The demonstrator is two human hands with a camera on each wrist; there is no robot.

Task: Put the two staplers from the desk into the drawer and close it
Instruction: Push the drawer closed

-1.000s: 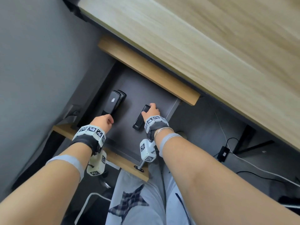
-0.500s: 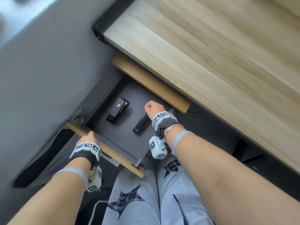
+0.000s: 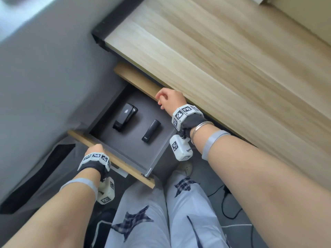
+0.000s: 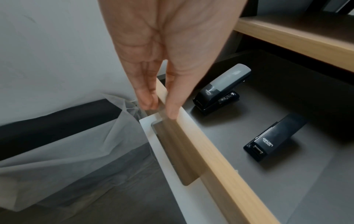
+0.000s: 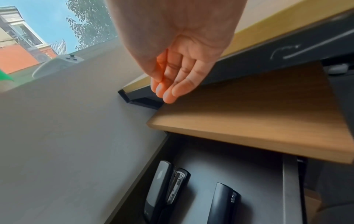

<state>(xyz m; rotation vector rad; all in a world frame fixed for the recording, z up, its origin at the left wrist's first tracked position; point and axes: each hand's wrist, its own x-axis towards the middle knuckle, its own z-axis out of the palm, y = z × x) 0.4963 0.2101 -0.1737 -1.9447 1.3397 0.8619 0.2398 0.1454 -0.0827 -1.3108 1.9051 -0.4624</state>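
Head looks down; wrists close; all share drawer (image 3: 129, 151).

Open dark-grey drawer (image 3: 161, 154), 2 black staplers (image 3: 124, 116) (image 3: 150, 129) side by side inside.

Staplers (image 3: 125, 116) (image 3: 150, 129) black; drawer (image 3: 132, 149) int. dark grey, wood-tone front; trousers (image 3: 161, 212) pale blue(?), plaid stars.

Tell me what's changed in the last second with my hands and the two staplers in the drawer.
Both hands let go of the staplers. The left hand moved back to the drawer front, where it now pinches the top edge. The right hand lifted out toward the desk edge, empty. The larger stapler and slim stapler stayed side by side; the drawer remains open.
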